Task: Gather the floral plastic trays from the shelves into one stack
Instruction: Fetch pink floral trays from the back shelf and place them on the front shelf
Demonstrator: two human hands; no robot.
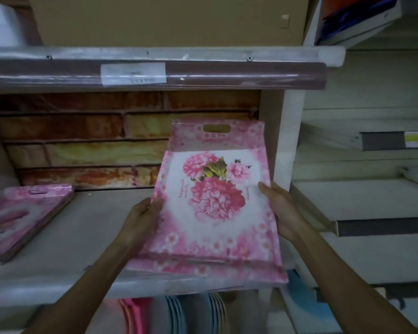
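A stack of pink floral plastic trays is tilted over the front edge of the middle shelf, with a longer tray behind showing a handle slot at its top. My left hand grips the stack's left edge, thumb on top. My right hand grips its right edge. A second pile of floral trays lies flat at the shelf's left end, apart from both hands.
The upper shelf edge carries a price label. A brick-pattern panel backs the middle shelf. Pink and blue plastic plates stand on edge below. White shelves run off to the right.
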